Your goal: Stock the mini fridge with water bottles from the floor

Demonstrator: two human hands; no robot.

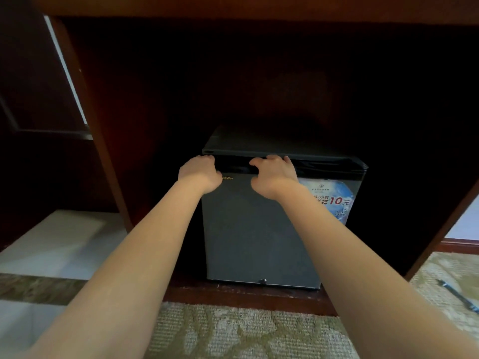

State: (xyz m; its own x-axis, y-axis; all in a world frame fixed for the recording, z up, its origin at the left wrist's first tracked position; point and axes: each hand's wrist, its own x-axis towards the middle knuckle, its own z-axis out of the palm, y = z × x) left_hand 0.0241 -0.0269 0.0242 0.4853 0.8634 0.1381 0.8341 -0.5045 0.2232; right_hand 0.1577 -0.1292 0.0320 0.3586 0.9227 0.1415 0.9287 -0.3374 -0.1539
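Both bare arms reach forward into a dark wooden recess, and both hands sit on the top front edge of the mini fridge (259, 229). The left hand (199, 173) hooks its curled fingers over the upper left corner of the door, the knuckles bent and the palm lying against the door face. The right hand (274, 174) grips the same top edge a little further right, its fingers folded over the lip and the thumb spread out toward the left hand — so each hand is clenched on the door's top edge, with a short stretch of dark edge bare between them.

The fridge is a dark grey box that stands upright under the desk (233, 6), whose brown wooden underside runs across above the hands. Its door is closed. A small gold brand mark shows just right of the left hand's wrist, and a blue-and-white sticker (334, 200) with a red "10" lies on the door just right of the right hand. A small round metal fitting (263, 281) sits at the bottom edge of the door, well below the hands.

Below the arms lies a patterned beige carpet (233, 332). Far to the right of the right forearm, a dark pen (457, 296) rests on that carpet. No water bottles are in view.
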